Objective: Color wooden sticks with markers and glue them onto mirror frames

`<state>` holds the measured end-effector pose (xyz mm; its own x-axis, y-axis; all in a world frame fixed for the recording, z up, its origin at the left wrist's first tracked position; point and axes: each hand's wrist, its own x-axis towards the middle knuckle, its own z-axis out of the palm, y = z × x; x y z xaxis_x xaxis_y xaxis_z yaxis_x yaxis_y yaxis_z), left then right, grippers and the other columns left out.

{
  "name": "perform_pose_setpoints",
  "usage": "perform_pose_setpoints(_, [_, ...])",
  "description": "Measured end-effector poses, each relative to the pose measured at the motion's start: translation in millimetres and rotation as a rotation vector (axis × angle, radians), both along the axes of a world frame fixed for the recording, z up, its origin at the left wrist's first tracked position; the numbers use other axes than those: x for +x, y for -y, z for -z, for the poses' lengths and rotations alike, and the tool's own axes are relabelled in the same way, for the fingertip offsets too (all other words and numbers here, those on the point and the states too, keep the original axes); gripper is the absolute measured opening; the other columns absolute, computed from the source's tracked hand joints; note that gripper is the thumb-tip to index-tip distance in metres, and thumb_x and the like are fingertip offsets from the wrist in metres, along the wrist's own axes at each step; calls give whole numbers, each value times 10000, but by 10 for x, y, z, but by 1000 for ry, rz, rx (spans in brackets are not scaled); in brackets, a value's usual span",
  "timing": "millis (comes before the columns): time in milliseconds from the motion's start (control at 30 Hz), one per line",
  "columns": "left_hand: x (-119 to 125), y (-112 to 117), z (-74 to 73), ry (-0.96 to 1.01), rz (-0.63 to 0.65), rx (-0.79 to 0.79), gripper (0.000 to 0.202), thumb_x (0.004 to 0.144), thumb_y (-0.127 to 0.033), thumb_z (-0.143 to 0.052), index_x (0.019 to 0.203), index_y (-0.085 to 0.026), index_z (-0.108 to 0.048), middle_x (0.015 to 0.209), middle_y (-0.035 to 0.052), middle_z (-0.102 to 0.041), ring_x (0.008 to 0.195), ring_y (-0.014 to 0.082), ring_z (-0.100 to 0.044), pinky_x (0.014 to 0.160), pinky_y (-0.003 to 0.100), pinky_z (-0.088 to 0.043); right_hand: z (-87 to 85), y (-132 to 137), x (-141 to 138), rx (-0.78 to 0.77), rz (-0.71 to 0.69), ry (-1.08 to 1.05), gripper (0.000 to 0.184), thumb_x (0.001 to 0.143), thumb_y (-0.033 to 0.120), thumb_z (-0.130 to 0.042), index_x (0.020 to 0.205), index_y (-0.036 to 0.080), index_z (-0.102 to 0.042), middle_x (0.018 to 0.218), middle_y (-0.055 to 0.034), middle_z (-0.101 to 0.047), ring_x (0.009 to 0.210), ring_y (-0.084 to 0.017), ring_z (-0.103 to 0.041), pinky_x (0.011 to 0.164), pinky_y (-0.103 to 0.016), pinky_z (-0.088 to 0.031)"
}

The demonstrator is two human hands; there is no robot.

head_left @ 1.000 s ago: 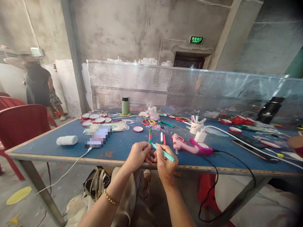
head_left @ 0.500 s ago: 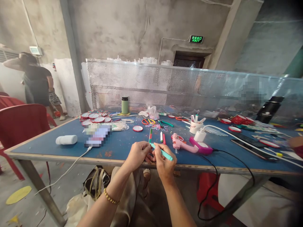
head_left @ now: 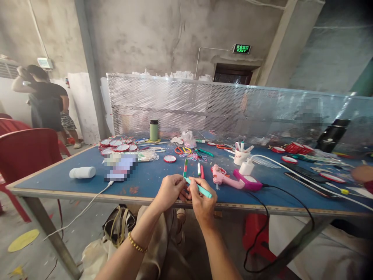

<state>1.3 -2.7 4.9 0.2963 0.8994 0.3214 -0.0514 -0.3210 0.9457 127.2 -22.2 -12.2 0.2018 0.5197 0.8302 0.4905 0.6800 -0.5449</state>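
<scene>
My left hand [head_left: 171, 189] pinches a thin stick striped red, green and white [head_left: 185, 168], which points up and away over the near edge of the blue table [head_left: 151, 177]. My right hand [head_left: 203, 202] grips a teal marker [head_left: 201, 188] with its tip at the base of that stick. The two hands touch each other. Just beyond them lie two more markers [head_left: 200, 170] and a pink hot glue gun [head_left: 225, 175] on a pink stand.
White bottle [head_left: 82, 172], green flask [head_left: 154, 130], round red-rimmed discs [head_left: 118, 146], scissors, a cup of pens [head_left: 241, 154], a charger with cables and a phone [head_left: 309, 184] lie about. A perforated metal screen backs the table. Red chair [head_left: 27, 151] left; a person [head_left: 48, 101] stands beyond.
My hands stay almost still; the marker shifts slightly against the stick. The person at the far left has raised an arm to the head.
</scene>
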Motion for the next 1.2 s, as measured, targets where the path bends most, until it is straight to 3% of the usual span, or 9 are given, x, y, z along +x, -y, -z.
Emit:
perform_pose_setpoints(467, [-2, -9, 11, 1, 10, 2, 312, 853, -421, -593, 703, -147, -592, 606, 11, -641, 543, 141, -685, 466, 191, -534, -11, -4, -7, 33, 2, -2, 223, 961, 299, -532, 870, 177, -695, 689, -34, -703, 596, -152, -660, 525, -235, -518])
perform_pose_setpoints(833, [-6, -40, 45, -23, 7, 13, 390, 863, -505, -586, 730, -140, -621, 622, 32, -661, 528, 149, -677, 469, 218, -546, 52, -45, -22, 7, -74, -112, 203, 965, 294, -546, 944, 168, -704, 766, -48, -712, 546, -122, -630, 479, -222, -500])
perform_pose_setpoints(1200, [5, -24, 34, -35, -4, 17, 394, 868, -503, -576, 712, -143, -611, 613, 28, -653, 519, 139, -668, 464, 210, -544, 58, -69, -27, 48, -65, -102, 181, 964, 271, -554, 987, 172, -704, 804, -53, -717, 588, -130, -654, 495, -226, -512])
